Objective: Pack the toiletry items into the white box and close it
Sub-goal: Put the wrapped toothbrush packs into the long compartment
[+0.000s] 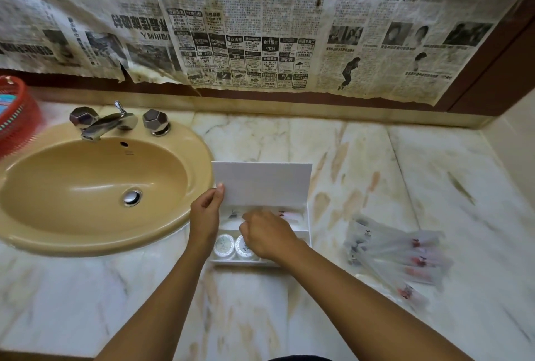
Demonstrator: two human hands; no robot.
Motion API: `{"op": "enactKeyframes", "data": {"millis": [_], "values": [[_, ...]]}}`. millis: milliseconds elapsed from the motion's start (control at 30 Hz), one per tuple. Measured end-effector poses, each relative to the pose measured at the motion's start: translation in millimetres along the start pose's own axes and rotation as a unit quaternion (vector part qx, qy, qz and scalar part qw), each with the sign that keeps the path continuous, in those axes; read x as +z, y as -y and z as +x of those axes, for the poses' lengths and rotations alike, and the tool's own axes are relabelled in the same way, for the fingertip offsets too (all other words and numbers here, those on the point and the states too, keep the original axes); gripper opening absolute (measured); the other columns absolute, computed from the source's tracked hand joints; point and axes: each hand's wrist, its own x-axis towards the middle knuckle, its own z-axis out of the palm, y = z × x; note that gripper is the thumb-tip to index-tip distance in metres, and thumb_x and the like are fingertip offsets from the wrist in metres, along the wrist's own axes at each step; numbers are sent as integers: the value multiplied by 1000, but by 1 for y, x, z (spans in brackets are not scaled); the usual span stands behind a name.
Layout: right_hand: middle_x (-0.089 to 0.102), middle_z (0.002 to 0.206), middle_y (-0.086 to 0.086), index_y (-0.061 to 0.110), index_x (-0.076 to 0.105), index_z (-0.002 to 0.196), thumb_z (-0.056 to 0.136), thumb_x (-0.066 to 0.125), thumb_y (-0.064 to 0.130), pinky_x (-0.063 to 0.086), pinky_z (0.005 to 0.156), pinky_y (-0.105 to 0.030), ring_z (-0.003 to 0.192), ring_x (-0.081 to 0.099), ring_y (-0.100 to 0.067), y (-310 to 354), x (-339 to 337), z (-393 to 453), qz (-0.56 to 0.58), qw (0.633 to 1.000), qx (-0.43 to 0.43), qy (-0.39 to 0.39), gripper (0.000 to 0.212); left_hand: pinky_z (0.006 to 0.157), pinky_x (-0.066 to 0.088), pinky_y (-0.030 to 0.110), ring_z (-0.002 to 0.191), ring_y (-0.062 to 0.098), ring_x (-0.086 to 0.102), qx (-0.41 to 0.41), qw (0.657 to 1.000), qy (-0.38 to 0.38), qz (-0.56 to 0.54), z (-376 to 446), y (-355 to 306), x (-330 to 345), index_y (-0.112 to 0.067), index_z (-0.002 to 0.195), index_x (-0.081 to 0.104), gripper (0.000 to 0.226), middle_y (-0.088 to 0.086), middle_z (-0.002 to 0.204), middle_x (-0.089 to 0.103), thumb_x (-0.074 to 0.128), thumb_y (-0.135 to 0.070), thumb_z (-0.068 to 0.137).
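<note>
A white box [307, 226] sits on the marble counter beside the sink, its lid [263, 182] raised. My left hand [206, 214] pinches the lid's left edge and holds it up. Over the box's inside, my right hand [267, 234] has its fingers curled; whether it holds anything is hidden. Two round white containers [225, 246] lie in the box's front compartment. Wrapped items with red print [291, 214] lie in the back compartment. To the right of the box, several clear-wrapped toiletry packets [396, 256] lie in a loose pile on the counter.
A tan sink [86, 187] with chrome taps [113, 122] lies to the left of the box. A red basket [16, 117] stands at the far left. Newspaper [260, 27] covers the wall behind. The marble counter [376, 158] ends at a side wall on the right.
</note>
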Motion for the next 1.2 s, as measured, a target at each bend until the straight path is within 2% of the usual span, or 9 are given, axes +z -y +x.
{"op": "enactKeyframes", "data": {"millis": [133,333,467,600,733,900,1033,1100,1200], "values": [[63,104,-13,10,57,99,94,38,24,48,75,-37,98,57,-32,-1,-1,0,24,999,27,-13,24,74,30,34,78,23,34,3,1000,0,3,-1,3,0,13,76,46,63,8,81,43,60,-46,95],[64,115,-6,14,62,119,91,46,20,48,88,-37,111,52,-24,-11,-13,-20,57,992,30,-112,33,77,32,36,80,21,38,3,1000,8,2,0,6,-2,14,80,48,72,7,84,44,61,-57,87],[65,108,-2,16,64,115,89,52,18,47,86,-33,104,54,-21,-30,-27,-39,78,977,44,-194,29,77,30,35,80,20,36,6,1000,8,15,0,7,-3,12,78,49,66,5,85,43,59,-52,93],[63,104,-3,16,65,110,87,57,15,47,84,-34,100,54,-21,-56,-40,-66,61,963,108,-238,25,72,32,31,83,18,35,6,1000,5,21,1,7,-3,10,79,53,64,3,89,43,60,-53,92],[58,112,-3,20,56,115,83,59,13,40,82,-33,102,52,-23,-85,-44,-91,-5,959,206,-193,33,74,34,32,85,17,38,2,1000,-2,25,0,5,-2,-12,86,59,44,3,92,45,61,-55,89],[55,119,-8,17,46,124,83,55,2,41,84,-35,106,54,-29,-102,-37,-100,-50,955,281,-81,44,78,33,36,86,18,40,1,1000,-8,24,1,4,-2,-14,88,59,40,4,93,45,62,-54,89],[62,112,-10,14,57,113,85,47,-3,43,76,-30,98,60,-29,-105,-34,-102,-39,951,288,-100,34,74,33,35,85,18,39,1,1000,-8,26,1,6,-1,-9,83,58,39,4,93,46,61,-45,96],[63,111,-9,15,61,111,85,46,-5,42,72,-28,96,60,-27,-106,-34,-102,-24,950,289,-118,36,72,33,34,84,18,38,4,1000,-9,23,2,7,-1,3,79,59,46,5,91,45,59,-39,99],[66,111,-7,20,64,115,84,49,-7,39,70,-24,96,62,-26,-102,-39,-100,-12,951,278,-135,44,74,30,35,82,19,36,4,1000,-11,22,2,6,-2,8,77,54,53,6,88,43,59,-39,99]]}}
